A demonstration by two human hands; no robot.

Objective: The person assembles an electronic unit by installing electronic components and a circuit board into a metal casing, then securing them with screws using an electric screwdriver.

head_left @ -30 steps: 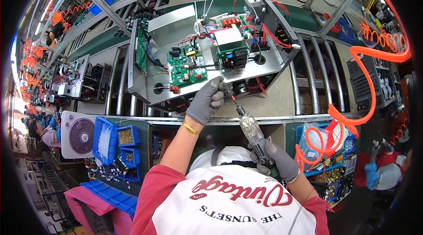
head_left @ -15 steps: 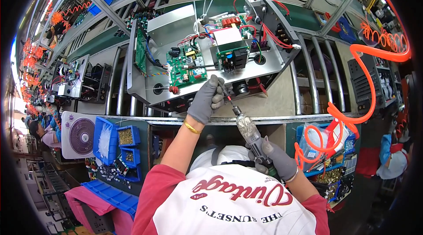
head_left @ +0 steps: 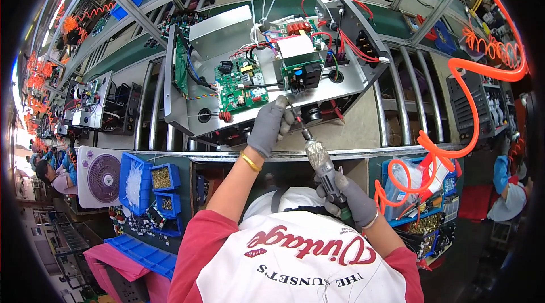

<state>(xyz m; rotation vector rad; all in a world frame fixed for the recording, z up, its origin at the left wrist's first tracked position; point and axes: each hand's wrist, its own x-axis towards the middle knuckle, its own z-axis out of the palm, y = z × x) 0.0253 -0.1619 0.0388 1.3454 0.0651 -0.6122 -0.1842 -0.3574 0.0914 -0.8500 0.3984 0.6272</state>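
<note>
My left hand (head_left: pixel 269 128), in a grey glove, is at the near edge of an open metal chassis (head_left: pixel 355 82). Its fingers are pinched together beside the tip of a long driver bit; whatever they hold is too small to make out. My right hand (head_left: pixel 357 199), gloved too, wraps around a power screwdriver (head_left: pixel 322 165) with a grey body. The screwdriver points up and left, its bit reaching the chassis edge by my left fingertips. Inside the chassis lie a green circuit board (head_left: pixel 241 86), a second board with a white-topped block (head_left: pixel 295 46), and red and black wires.
Metal rollers (head_left: pixel 417 95) flank the chassis. On the left stand a white fan (head_left: pixel 102 177), a blue bin of clear strips (head_left: pixel 135 184) and a small bin of brass-coloured screws (head_left: pixel 162 177). A coiled orange air hose (head_left: pixel 468 110) hangs at right. Other people work farther off.
Both hands and the screwdriver have shifted slightly to the right and down along the chassis edge. The chassis stays in place.
</note>
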